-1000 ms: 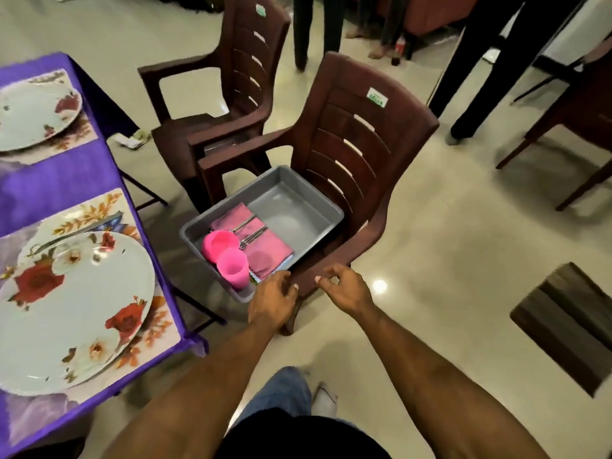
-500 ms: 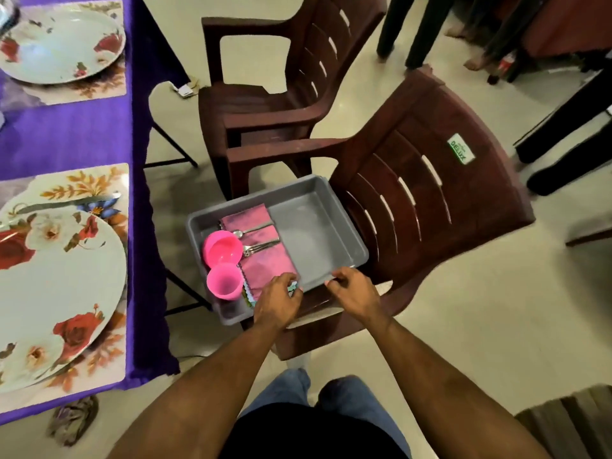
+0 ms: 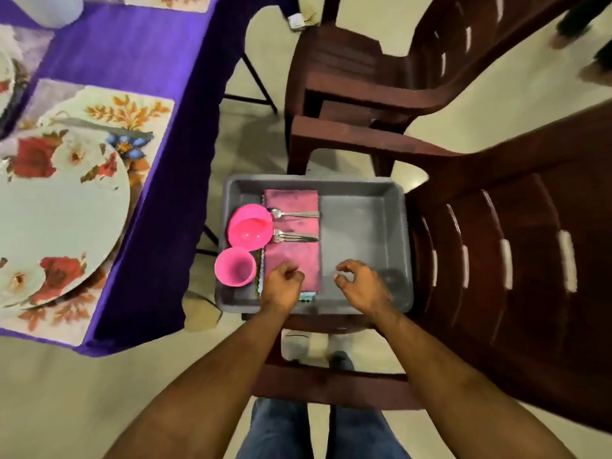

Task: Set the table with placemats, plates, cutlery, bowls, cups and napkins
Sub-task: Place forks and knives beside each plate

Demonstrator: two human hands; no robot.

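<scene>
A grey bin (image 3: 314, 181) sits on the seat of a brown plastic chair (image 3: 496, 260). Inside lie a pink napkin (image 3: 293, 256), a spoon (image 3: 294, 214) and a fork (image 3: 294, 237) across it, a pink bowl (image 3: 250, 231) and a pink cup (image 3: 235, 266) at its left. My left hand (image 3: 281, 286) is over the napkin's near end, its curled fingers pinching the cloth. My right hand (image 3: 361, 286) hovers over the bin's bare floor, fingers loosely curled, holding nothing. A floral plate (image 3: 59, 220) lies on a floral placemat (image 3: 132, 111) on the purple table (image 3: 132, 44).
A second brown chair (image 3: 347, 67) stands beyond the bin, close to the table's edge. Edges of other folded cloths (image 3: 306, 297) show under the napkin. Another plate's rim shows at the far left. A person's feet are at the top right. My legs are below.
Both hands left the chair's front edge and reached over the bin's near rim. My left hand came onto the napkin. The view tilted down over the bin.
</scene>
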